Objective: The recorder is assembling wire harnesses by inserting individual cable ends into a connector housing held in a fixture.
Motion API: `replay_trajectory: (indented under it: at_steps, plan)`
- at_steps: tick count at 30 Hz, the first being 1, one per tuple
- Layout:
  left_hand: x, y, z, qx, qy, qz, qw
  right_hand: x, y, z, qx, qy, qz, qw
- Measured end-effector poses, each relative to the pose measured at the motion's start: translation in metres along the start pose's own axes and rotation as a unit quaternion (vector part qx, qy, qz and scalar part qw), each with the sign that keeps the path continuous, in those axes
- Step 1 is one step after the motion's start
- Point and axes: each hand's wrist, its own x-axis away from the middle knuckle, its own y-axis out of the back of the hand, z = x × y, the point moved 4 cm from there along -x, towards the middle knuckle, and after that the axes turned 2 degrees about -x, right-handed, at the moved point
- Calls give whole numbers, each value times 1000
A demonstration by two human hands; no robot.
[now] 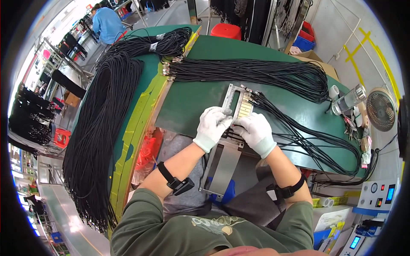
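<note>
Fingers (224,123) of the L hand (209,128) & R hand (256,132), in white fabric gloves w/ pale cuffs, converge over a silvery metal fixture (227,160): straight-edged, smooth, w/ a long slot at its far end & a flat rectangular plate at its near end. Yellowish ribbed block (245,106), set in the fixture, just beyond the fingertips.

Black cables (294,123), thin, smooth, flexible, w/ small metallic ends beside the block; they run to the R of the fingers & curve round in a loop. Bundle (252,70) of similar strands, well beyond the fingers; heaped cable pile (102,106), well to their L, past yellow tape (141,121). Green tabletop (188,102), flat, to the L of & beyond the fingers.

Position: fixture directly below & btw. the 2 hands, extending past the fingertips both ways.

Finger state: both sets bent, thumbs drawn in close to the index fingers; L & R tips nearly meet at the block's near end. Tips partly hidden; whether either hand pinches a cable or small part, can't tell.
</note>
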Motion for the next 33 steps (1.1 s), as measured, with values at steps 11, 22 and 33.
replay_trajectory:
  at_steps: [11,22,33]
  plan:
    - [-3,18,6,-84,16,-75,993,6,7,-22,62,-7,6,998]
    - [-2,7,24,-115,20,-57,992,20,14,-43,103,-64,54,991]
    - [0,-4,27,-99,25,-63,993,19,7,-35,165,-56,63,983]
